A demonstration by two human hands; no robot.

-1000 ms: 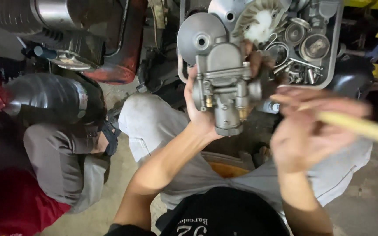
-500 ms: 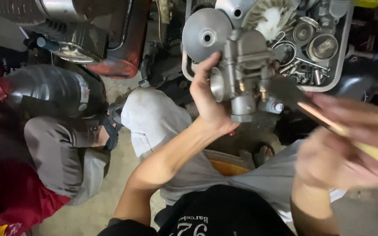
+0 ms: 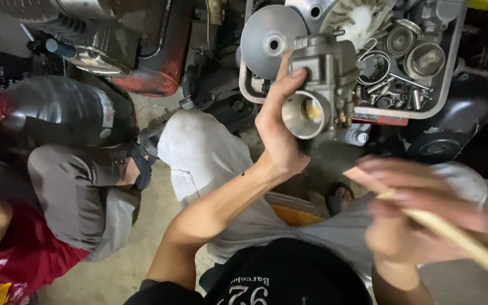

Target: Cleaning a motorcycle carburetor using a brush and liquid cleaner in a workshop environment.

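Parts tray (image 3: 453,85) crowds ahead; bare floor (image 3: 142,248) lies open left.

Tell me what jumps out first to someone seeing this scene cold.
The left hand holds up a grey metal carburetor at centre, its round opening facing the camera. Behind it sits a white tray crowded with metal engine parts. At lower right, the blurred right hand grips a pale wooden stick.

We have turned the grey metal carburettor (image 3: 323,85) so its round bore faces us; our right hand (image 3: 419,217) has dropped lower.
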